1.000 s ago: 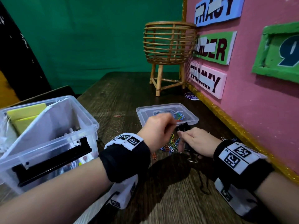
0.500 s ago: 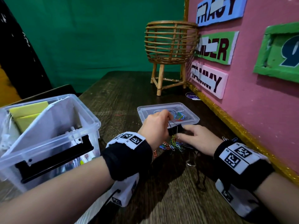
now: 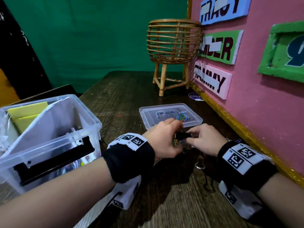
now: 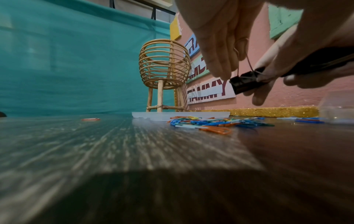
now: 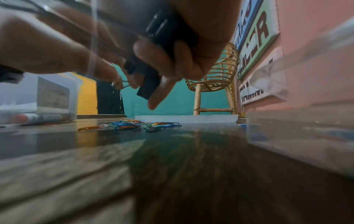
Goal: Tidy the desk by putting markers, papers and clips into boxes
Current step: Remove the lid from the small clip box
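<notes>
A black binder clip hangs just above the desk between my two hands. My left hand pinches its thin wire handle from above. My right hand grips the black body of the clip with curled fingers, and more black clip shows under its palm. Loose coloured paper clips lie on the dark wood below the hands, also in the left wrist view. A clear lid just beyond carries a few more paper clips.
A large clear box with yellow papers and markers stands at the left. A small clear box sits close on the right by the pink board. A wicker stand is at the back. One red clip lies apart.
My left hand has taken the clip's wire handle in a pinch. My right hand, earlier low by the paper clips, has curled round the clip's body, and both hands have drawn together.
</notes>
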{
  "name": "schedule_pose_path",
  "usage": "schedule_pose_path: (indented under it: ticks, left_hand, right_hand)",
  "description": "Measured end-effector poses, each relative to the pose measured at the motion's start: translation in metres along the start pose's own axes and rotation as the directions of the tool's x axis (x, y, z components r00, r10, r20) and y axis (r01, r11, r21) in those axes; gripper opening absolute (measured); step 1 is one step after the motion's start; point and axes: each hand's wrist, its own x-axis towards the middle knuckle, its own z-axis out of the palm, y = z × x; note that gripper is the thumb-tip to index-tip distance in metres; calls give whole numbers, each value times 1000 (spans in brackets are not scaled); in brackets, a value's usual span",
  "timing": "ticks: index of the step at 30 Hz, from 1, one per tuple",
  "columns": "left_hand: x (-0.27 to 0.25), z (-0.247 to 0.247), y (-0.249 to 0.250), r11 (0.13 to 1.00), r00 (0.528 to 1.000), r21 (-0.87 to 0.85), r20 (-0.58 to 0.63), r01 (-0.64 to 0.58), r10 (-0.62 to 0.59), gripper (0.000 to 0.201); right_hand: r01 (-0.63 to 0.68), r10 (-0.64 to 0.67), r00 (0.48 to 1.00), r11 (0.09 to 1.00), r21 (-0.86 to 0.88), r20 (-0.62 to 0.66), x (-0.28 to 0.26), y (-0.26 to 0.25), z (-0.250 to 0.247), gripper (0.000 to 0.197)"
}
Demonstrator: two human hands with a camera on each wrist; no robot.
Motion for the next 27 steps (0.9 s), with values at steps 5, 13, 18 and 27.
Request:
schedule_pose_path:
  ticks: [5,13,18,27]
  left_hand:
    - [2,-1,3,992,997,127,82,-21,10,54]
    - [2,-1,6,981,997,182,63,-61,50,33]
    - [3,2,1,998,996,15,-74,-55,56,20]
    - [-5,-35,2,651,824,-617,-8,442,-567,17]
  right_hand:
    - [-38,38,999,998,-42,-2,0,0,0,13]
    - [-33,34,999,999,15,-21,1,2,-1,16]
    - [6,-1,999,996,-88,55,-1,3,-2,17]
    - [-214,208,977,956,201,52,-11,-5,-3,41]
